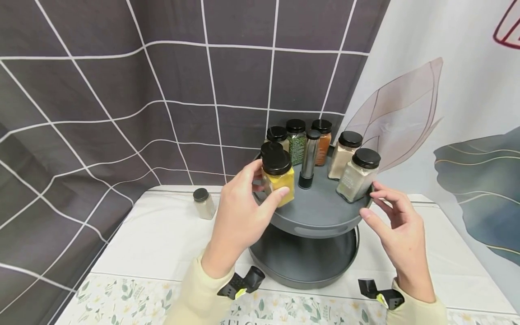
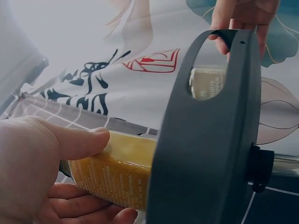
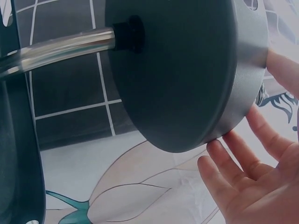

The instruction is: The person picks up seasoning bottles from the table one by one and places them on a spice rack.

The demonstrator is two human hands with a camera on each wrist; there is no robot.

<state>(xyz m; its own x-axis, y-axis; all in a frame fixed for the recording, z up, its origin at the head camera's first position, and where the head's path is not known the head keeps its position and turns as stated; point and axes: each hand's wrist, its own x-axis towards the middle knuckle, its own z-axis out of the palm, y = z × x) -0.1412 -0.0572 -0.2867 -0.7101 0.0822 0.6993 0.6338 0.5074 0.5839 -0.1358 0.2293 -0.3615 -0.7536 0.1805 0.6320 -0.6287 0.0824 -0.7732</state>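
My left hand [image 1: 241, 210] grips a spice jar of yellow powder [image 1: 284, 182] with a black lid, thumb on the near side and fingers round the far side. It is at the left front of the upper tray [image 1: 317, 210] of a dark grey two-tier turntable rack. In the left wrist view, the tray's rim hides one end of the yellow jar [image 2: 117, 172]. My right hand [image 1: 404, 230] touches the upper tray's right rim, thumb and fingers spread along its outer wall in the right wrist view. Just inside that rim stands a pale powder jar [image 1: 352, 180].
More black-lidded jars ring the upper tray, including a green herb jar [image 1: 297, 146] and an orange one [image 1: 322, 146], around the metal post [image 1: 310, 158]. Below is the lower tray [image 1: 302, 266]. A small jar [image 1: 205, 206] stands on the white table [image 1: 162, 234] at left.
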